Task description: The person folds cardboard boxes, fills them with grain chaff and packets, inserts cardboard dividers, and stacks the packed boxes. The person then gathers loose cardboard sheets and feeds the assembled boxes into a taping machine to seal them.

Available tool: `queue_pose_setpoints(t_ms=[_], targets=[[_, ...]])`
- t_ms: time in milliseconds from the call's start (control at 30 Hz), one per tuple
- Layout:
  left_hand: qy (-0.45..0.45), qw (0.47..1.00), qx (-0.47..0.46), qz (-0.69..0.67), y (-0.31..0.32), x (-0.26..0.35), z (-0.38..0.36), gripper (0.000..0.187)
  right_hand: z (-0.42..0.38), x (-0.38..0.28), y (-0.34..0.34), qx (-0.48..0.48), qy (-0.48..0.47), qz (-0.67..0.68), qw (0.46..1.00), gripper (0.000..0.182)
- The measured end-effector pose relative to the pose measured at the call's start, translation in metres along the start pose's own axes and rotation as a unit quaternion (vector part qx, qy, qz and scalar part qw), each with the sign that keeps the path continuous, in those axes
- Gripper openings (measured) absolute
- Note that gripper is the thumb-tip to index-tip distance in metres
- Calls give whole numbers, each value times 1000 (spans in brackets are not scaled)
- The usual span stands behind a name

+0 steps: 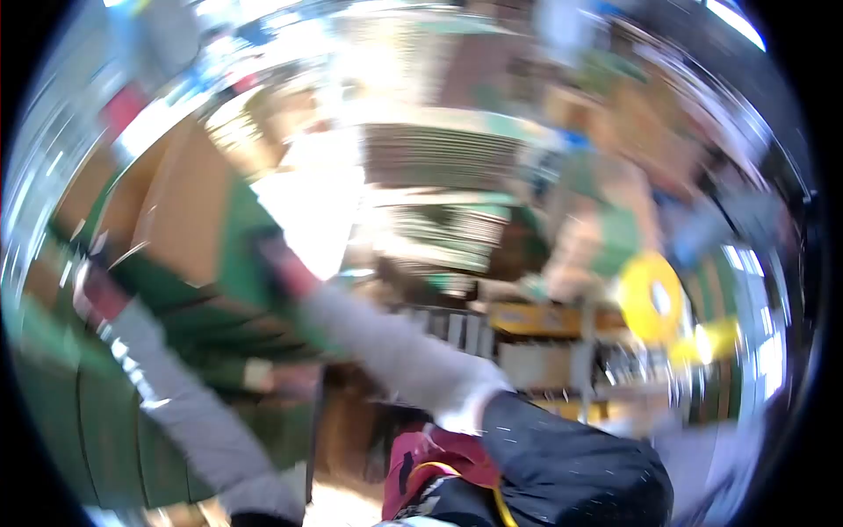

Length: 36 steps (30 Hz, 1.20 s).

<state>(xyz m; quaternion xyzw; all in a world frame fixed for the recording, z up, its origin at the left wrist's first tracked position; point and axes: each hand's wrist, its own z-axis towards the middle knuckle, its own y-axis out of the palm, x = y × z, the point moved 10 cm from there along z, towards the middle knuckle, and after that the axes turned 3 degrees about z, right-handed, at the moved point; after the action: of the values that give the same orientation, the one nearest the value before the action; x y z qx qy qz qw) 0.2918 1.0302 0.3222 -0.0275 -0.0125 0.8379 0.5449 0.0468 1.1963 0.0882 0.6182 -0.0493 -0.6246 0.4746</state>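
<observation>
An open cardboard box [189,202], brown inside and green outside, is at the left between my two hands. My left hand [98,292] grips its near left edge, and my right hand [285,263] holds its right green side. Both hands look gloved, with reddish backs and dark fingertips, and motion blur smears the fingers. Grey sleeves cover both forearms. Beneath the box are more green cartons [114,430] standing side by side.
Stacks of flat cardboard [443,156] rise ahead. A large yellow roll [650,297] is at the right, close to a rack with yellow beams [536,319]. Brown and green boxes [606,224] stand at the back right. Blur hides most details.
</observation>
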Motion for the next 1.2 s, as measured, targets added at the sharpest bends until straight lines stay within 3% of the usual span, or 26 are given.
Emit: queue_pose_setpoints(t_ms=[67, 200, 300, 333, 367, 400, 433, 467, 500, 533, 600, 633, 700, 733, 767, 800, 833, 867, 933, 967, 1000, 1033, 1067, 1100, 1167, 1200], targets=[[53, 998, -14, 21, 11, 37, 15, 29, -8, -34, 29, -64, -8, 14, 998, 67], [95, 984, 127, -83, -24, 137, 34, 27, -25, -117, 48, -174, 18, 127, 976, 93], [134, 958, 141, -209, -53, 215, 16, 27, -26, -147, 14, -122, 4, 119, 985, 113], [178, 943, 112, -259, -63, 245, 4, 29, -20, -149, -35, 29, -53, -52, 997, 116], [219, 923, 81, -307, -76, 276, -9, 31, -39, -177, -69, 129, -155, -112, 973, 117], [260, 898, 49, -351, -91, 310, -25, 33, -60, -194, -102, 130, -174, -172, 961, 113], [120, 934, -57, -333, -80, 328, -35, 39, -97, -222, -111, 109, -155, -27, 982, 110], [140, 892, -190, -385, -65, 346, -53, 30, -118, -233, -142, 176, -173, -177, 953, 107], [154, 831, -327, -424, -49, 358, -80, 27, -133, -227, -168, 197, -138, -172, 955, 111], [92, 852, -345, -384, -32, 351, -94, 32, -144, -202, -208, 237, -118, -228, 937, 109], [12, 896, -346, -278, 7, 295, -174, 45, -176, -145, -250, 267, -41, -145, 952, 98], [-32, 851, -454, -263, 45, 266, -247, 46, -188, -97, -283, 262, -23, -132, 956, 94], [-172, 620, -744, -183, 90, 217, -438, 46, -228, -10, -335, 327, 59, -134, 934, 85], [-171, 519, -822, -161, 73, 216, -502, 46, -244, 29, -357, 332, 86, -161, 925, 77], [-130, 485, -824, -263, 56, 242, -522, 52, -252, 35, -357, 350, 100, -112, 925, 71], [-82, 386, -877, -274, 32, 260, -548, 57, -273, 76, -385, 361, 161, -33, 918, 64], [134, 429, -851, -272, 8, 290, -543, 60, -307, 122, -415, 376, 217, 42, 900, 57], [269, 401, -842, -242, -1, 318, -533, 62, -326, 141, -434, 383, 227, 46, 894, 57], [290, 378, -852, -219, 18, 336, -555, 68, -377, 178, -457, 458, 341, 100, 815, 54], [317, 374, -850, -191, 33, 342, -561, 73, -371, 171, -453, 460, 338, 98, 815, 54], [320, 379, -847, -193, 46, 353, -563, 73, -355, 130, -456, 467, 295, -115, 826, 54], [308, 453, -822, -154, 65, 357, -558, 76, -337, 86, -440, 456, 242, -319, 795, 55], [292, 526, -791, -114, 82, 357, -552, 78, -296, 26, -397, 453, 54, -333, 825, 58], [295, 527, -789, -114, 88, 358, -561, 78, -248, -39, -335, 392, -93, -408, 819, 60], [104, 575, -811, -24, 105, 312, -586, 93, -179, -89, -257, 231, -166, -656, 699, 59], [-23, 607, -793, -39, 103, 290, -604, 104, -173, -71, -268, 229, -156, -654, 703, 59]])
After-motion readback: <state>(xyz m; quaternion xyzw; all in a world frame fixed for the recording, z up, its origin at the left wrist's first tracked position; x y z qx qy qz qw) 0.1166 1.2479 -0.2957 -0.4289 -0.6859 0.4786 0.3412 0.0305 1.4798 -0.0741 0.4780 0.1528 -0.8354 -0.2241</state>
